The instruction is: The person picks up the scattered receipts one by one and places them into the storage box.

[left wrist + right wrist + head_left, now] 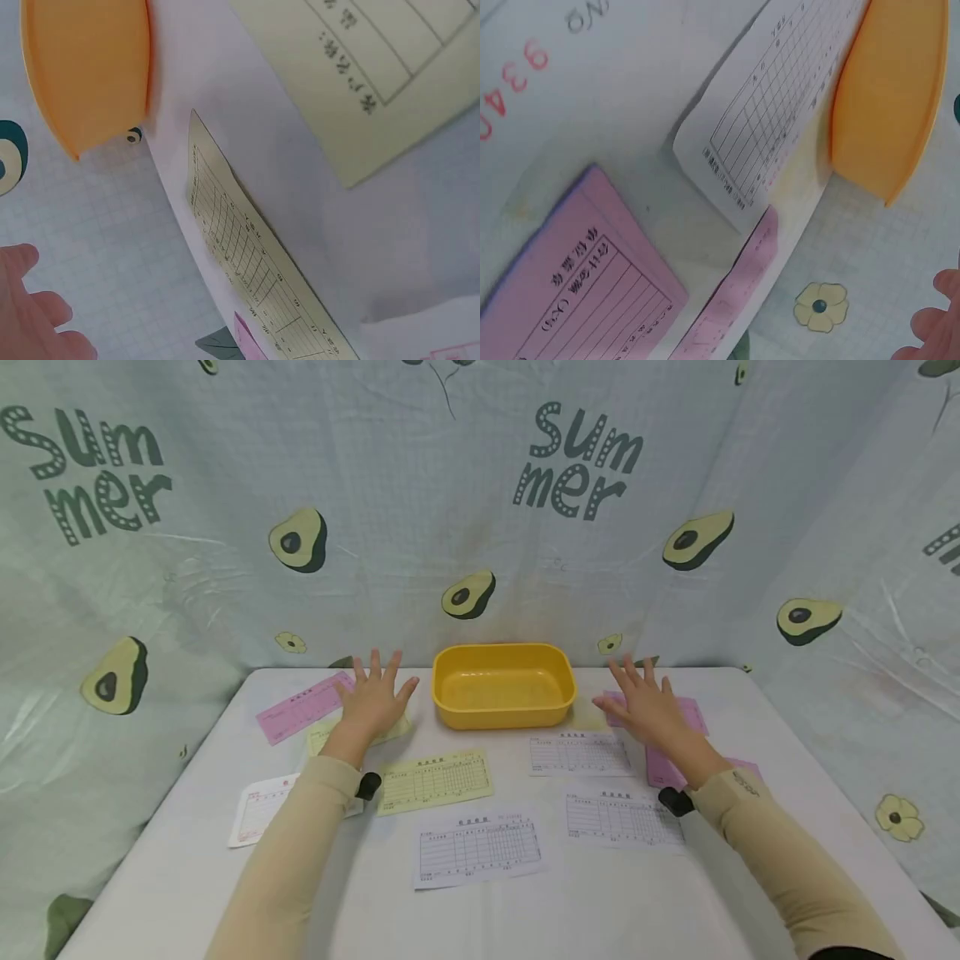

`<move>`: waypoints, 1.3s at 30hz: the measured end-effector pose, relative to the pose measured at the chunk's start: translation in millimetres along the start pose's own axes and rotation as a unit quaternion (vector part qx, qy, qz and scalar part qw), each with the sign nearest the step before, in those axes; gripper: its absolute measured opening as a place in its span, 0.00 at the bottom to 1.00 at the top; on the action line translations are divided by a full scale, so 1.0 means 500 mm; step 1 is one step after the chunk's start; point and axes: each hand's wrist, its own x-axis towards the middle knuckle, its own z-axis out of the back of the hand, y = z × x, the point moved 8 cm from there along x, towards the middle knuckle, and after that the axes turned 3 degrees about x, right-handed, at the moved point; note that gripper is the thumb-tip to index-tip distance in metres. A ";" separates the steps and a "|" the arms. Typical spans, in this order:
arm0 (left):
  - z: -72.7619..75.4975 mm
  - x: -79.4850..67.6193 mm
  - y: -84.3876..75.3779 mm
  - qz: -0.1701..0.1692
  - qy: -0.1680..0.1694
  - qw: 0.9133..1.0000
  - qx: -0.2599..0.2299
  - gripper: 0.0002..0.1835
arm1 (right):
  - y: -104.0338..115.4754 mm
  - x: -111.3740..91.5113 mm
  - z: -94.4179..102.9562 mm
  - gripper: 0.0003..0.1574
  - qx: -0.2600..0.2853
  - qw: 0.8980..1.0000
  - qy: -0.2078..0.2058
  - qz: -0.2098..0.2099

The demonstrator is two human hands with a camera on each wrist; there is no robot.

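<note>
My left hand [374, 700] is spread with straight fingers over the left part of the table and holds nothing. Under and beside it lie a pink receipt slip [298, 710] and a yellow receipt slip [259, 255]. On the other side my right hand [647, 700] is spread too, palm down and holding nothing, above pink slips [585, 277] and close to a white slip [772, 105]. Between the hands, at the back, stands a yellow plastic basin [504, 720] with nothing visible inside.
Nearer the front lie another yellow slip [437, 783], a white slip [480, 852] and a further white slip [622, 818]. A white slip with red print [258, 810] is partly behind the left sleeve. A patterned curtain [390, 527] hangs behind the table [480, 927].
</note>
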 end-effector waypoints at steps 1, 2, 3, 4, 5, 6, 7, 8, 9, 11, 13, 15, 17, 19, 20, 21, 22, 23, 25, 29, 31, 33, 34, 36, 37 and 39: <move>-0.001 -0.001 -0.002 -0.003 0.001 1.000 -0.003 0.40 | 0.004 -0.003 -0.001 0.55 0.000 1.000 -0.001 0.003; -0.002 -0.002 -0.004 -0.007 0.002 1.000 -0.005 0.40 | 0.007 -0.006 -0.002 0.55 0.001 1.000 -0.003 0.007; -0.003 -0.002 -0.006 -0.010 0.003 1.000 -0.007 0.40 | 0.010 -0.009 -0.004 0.54 0.002 1.000 -0.003 0.009; -0.004 -0.003 -0.008 -0.013 0.004 1.000 -0.010 0.39 | 0.013 -0.012 -0.006 0.54 0.004 1.000 -0.003 0.012; -0.006 -0.003 -0.009 -0.015 0.005 1.000 -0.011 0.39 | 0.015 -0.014 -0.007 0.53 0.004 1.000 -0.004 0.015; -0.007 -0.004 -0.010 -0.018 0.005 1.000 -0.011 0.39 | 0.018 -0.017 -0.009 0.53 0.007 1.000 -0.004 0.018; -0.009 -0.004 -0.011 -0.021 0.005 1.000 -0.012 0.39 | 0.021 -0.019 -0.011 0.53 0.013 1.000 -0.004 0.021; -0.010 -0.005 -0.013 -0.024 0.006 1.000 -0.013 0.39 | 0.023 -0.021 -0.013 0.52 0.016 1.000 -0.003 0.022; -0.011 -0.005 -0.014 -0.026 0.005 1.000 -0.015 0.39 | 0.025 -0.024 -0.015 0.52 0.021 1.000 0.000 0.023; -0.012 -0.008 -0.018 -0.032 0.005 0.999 -0.017 0.39 | 0.032 -0.030 -0.020 0.53 0.029 0.999 0.002 0.026; -0.015 -0.011 -0.023 -0.038 0.005 0.999 -0.018 0.39 | 0.039 -0.038 -0.025 0.52 0.037 0.999 0.003 0.032; -0.018 -0.013 -0.028 -0.045 0.007 0.999 -0.018 0.39 | 0.046 -0.047 -0.030 0.52 0.042 0.998 0.001 0.042; -0.023 -0.013 -0.033 -0.053 0.012 0.998 -0.019 0.40 | 0.054 -0.057 -0.033 0.51 0.047 0.998 -0.005 0.051; -0.027 -0.012 -0.037 -0.056 0.017 0.998 -0.021 0.40 | 0.062 -0.067 -0.036 0.51 0.053 0.997 -0.008 0.058; -0.030 -0.011 -0.038 -0.057 0.019 0.998 -0.022 0.40 | 0.067 -0.071 -0.037 0.51 0.054 0.997 -0.009 0.060; -0.031 -0.011 -0.039 -0.057 0.021 0.998 -0.023 0.40 | 0.071 -0.075 -0.037 0.51 0.059 0.996 -0.010 0.061; -0.033 -0.011 -0.040 -0.056 0.022 0.998 -0.024 0.40 | 0.075 -0.079 -0.037 0.51 0.061 0.996 -0.011 0.061; -0.033 -0.012 -0.041 -0.055 0.022 0.998 -0.025 0.40 | 0.080 -0.083 -0.038 0.50 0.063 0.996 -0.010 0.062; -0.034 -0.014 -0.044 -0.055 0.023 0.998 -0.024 0.40 | 0.088 -0.090 -0.040 0.50 0.069 0.995 -0.009 0.065; -0.036 -0.018 -0.054 -0.066 0.026 0.997 -0.028 0.41 | 0.101 -0.105 -0.048 0.47 0.083 0.994 -0.003 0.066; -0.039 -0.019 -0.060 -0.072 0.031 0.996 -0.034 0.42 | 0.107 -0.112 -0.055 0.47 0.093 0.994 0.003 0.064; -0.042 -0.019 -0.066 -0.076 0.035 0.996 -0.037 0.42 | 0.115 -0.118 -0.061 0.46 0.105 0.992 0.008 0.066; -0.044 -0.018 -0.067 -0.076 0.039 0.996 -0.039 0.42 | 0.120 -0.121 -0.064 0.46 0.111 0.991 0.012 0.068; -0.048 -0.017 -0.071 -0.078 0.045 0.995 -0.042 0.43 | 0.130 -0.126 -0.070 0.45 0.125 0.990 0.021 0.070; -0.050 -0.017 -0.073 -0.080 0.047 0.995 -0.042 0.43 | 0.136 -0.127 -0.073 0.45 0.129 0.989 0.024 0.074; -0.052 -0.016 -0.077 -0.088 0.054 0.994 -0.044 0.44 | 0.146 -0.131 -0.079 0.44 0.133 0.988 0.031 0.079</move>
